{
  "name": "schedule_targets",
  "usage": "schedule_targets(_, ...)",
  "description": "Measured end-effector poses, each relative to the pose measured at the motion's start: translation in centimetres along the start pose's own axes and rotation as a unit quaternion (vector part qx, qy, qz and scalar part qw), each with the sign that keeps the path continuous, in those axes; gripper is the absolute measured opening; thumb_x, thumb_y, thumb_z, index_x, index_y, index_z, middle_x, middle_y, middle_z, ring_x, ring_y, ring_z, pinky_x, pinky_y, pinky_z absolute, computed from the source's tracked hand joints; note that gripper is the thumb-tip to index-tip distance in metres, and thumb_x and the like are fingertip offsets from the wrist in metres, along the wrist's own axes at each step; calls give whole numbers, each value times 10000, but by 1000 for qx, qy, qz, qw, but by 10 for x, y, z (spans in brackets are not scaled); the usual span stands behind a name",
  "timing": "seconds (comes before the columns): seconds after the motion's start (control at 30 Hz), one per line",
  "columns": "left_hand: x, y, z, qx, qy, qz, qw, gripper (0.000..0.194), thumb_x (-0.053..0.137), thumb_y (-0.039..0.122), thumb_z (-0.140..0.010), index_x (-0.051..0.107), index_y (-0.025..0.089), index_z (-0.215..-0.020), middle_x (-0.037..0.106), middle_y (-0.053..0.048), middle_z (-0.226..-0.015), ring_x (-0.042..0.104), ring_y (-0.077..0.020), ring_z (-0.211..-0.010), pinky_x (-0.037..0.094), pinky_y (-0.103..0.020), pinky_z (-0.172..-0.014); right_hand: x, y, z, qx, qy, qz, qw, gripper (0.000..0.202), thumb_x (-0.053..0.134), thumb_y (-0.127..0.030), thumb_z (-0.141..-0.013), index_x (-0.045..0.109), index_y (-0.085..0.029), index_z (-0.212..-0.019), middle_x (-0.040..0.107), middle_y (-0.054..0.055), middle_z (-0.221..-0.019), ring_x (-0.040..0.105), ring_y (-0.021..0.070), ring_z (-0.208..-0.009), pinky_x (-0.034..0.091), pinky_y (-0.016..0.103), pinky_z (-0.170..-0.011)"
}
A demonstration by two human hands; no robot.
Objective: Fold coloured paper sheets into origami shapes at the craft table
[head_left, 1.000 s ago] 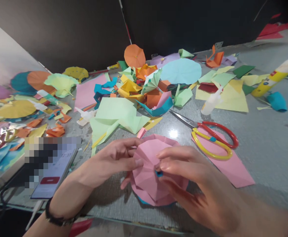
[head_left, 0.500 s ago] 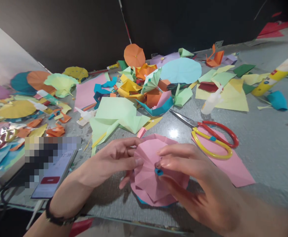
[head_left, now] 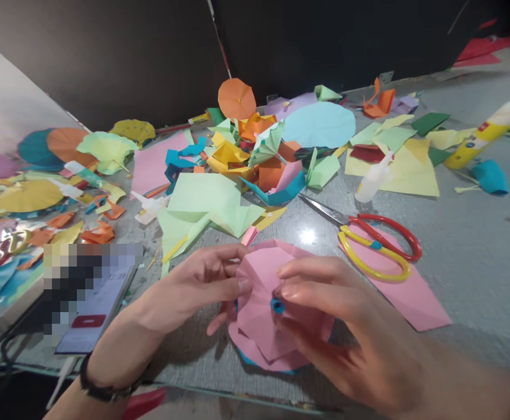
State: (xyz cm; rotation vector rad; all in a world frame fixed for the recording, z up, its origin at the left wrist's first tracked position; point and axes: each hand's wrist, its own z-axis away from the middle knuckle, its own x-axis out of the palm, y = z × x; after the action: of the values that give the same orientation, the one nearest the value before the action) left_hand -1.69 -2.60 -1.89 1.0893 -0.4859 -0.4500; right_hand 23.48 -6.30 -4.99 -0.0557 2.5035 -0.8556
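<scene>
2 hands (head_left: 189, 290) (head_left: 357, 321); pink ppr disc (head_left: 257, 326) btwn

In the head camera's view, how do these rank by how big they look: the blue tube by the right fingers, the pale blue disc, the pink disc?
1. pink disc
2. pale blue disc
3. blue tube
Which disc is truly larger is unsure: the pink one is nearer.

Black bracelet (head_left: 100, 391) around left wrist (head_left: 119, 350)
</scene>
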Motion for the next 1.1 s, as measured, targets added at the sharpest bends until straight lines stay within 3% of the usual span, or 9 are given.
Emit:
schedule_targets(0.17,2,0,0,0,-1,6,1000,216,756,294,-942,662,152,-1075,666,-8,-757,595,-75,-478,468,-118,-385,0,-1,1,-3,-1,-7,1000,452,607,-1,-966,484,-154,-1372,645,115,-1274,566,171,-1357,500,299,-1155)
schedule_targets(0.4,3,3,0,-2,-12,21,1000,347,761,321,-939,661,160,-1230,621,11,-732,518,-56,-481,411,-97,-374,-1,-2,1,-7,-7,-27,1000,437,573,44,-963,500,-117,-1362,595,123,-1303,549,141,-1365,481,236,-1152)
schedule_targets(0.6,2,3,0,10,-29,22,999,354,771,344,-932,676,163,-1221,590,26,-724,449,-34,-472,374,-96,-398,-2,-4,6,-3,-17,-10,1000,463,578,35,-958,483,-125,-1383,601,126,-1312,539,156,-1387,488,255,-1162)
schedule_targets(0.93,3,4,1,4,-23,31,999,200,752,280,-950,673,141,-1069,645,2,-741,526,-35,-474,420,-97,-429,-2,-3,5,-4,-24,3,1000,456,563,31,-962,484,-125,-1383,610,128,-1305,543,161,-1384,475,254,-1176)
schedule_targets(1.1,0,1,-1,9,-41,43,998,243,762,308,-950,677,157,-1121,665,0,-754,542,-36,-470,441,-107,-444,-2,-3,5,-3,-24,15,1000,455,559,31,-959,484,-121,-1382,603,123,-1307,533,155,-1383,456,246,-1187)
